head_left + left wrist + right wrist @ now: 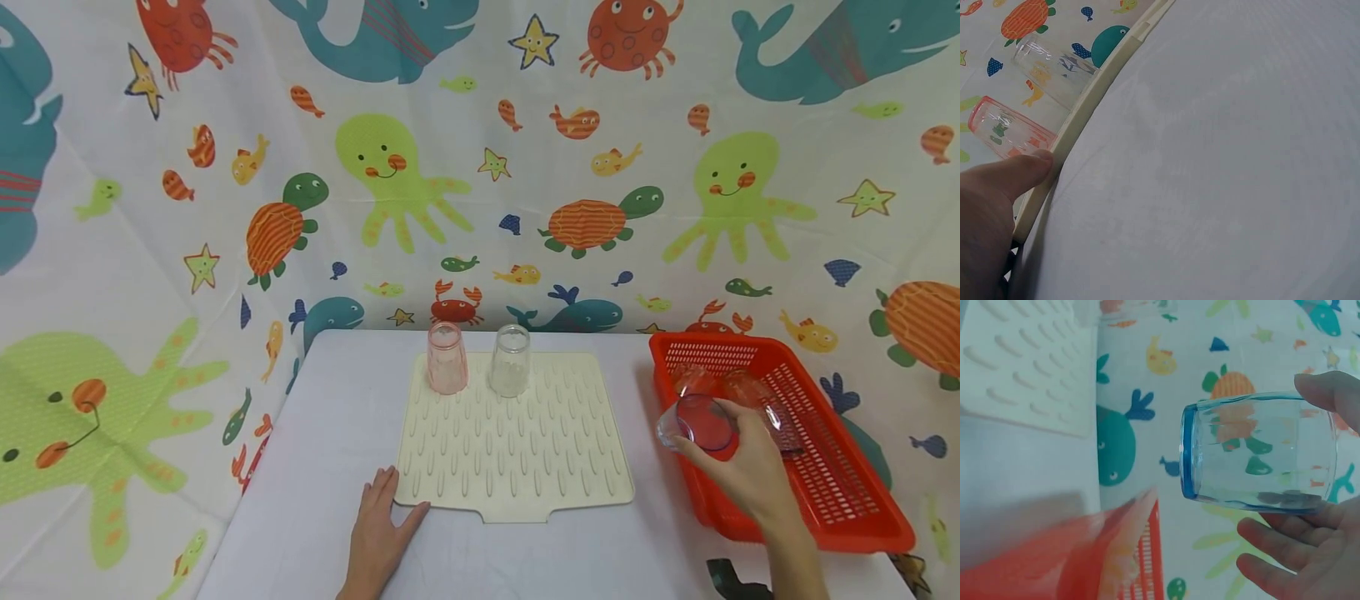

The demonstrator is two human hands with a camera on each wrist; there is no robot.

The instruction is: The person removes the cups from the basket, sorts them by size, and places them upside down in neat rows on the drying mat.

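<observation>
My right hand (753,467) holds a clear glass with a bluish tint (703,423) over the near left rim of the red basket (712,521). In the right wrist view the glass (1241,456) lies sideways between thumb and fingers, its blue end facing away from the palm. My left hand (375,525) rests at the front left corner of the cream drying mat (525,450); its thumb (1029,169) touches the mat's edge. A pink glass (447,358) and a clear glass (511,362) stand at the back of the mat.
More glasses (750,387) lie in the basket, partly hidden by my right hand. A dark strap-like thing (731,581) shows near the right forearm. Behind the white table (322,417) hangs a cloth printed with sea animals (465,208).
</observation>
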